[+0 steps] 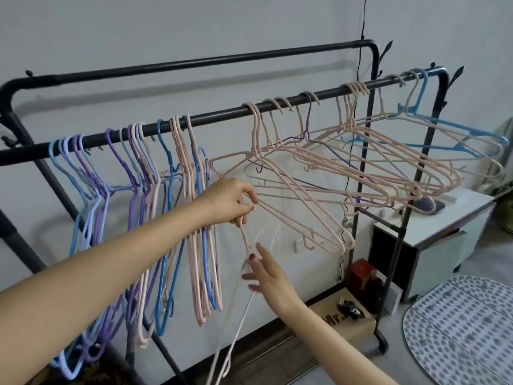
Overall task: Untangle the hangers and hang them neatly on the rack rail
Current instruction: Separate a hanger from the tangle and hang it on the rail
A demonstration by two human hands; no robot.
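A black rack rail (222, 116) runs across the view. On its left part several blue, purple and pink hangers (133, 195) hang straight down in a row. On its right part a tangle of pink hangers (347, 168), with one purple and one blue (455, 129), sticks out sideways. My left hand (233, 201) pinches the hook of a loose pink hanger (244, 237) below the rail. That hanger dangles down, blurred. My right hand (266, 276) is just below, fingers spread, touching the hanger's neck.
A second black rail (194, 61) runs behind, near the white wall. A white cabinet (444, 223) stands at the right behind the rack's end post (399, 232). A cardboard box (347, 320) and a dark bottle sit on the floor. A patterned mat (460, 334) lies at the lower right.
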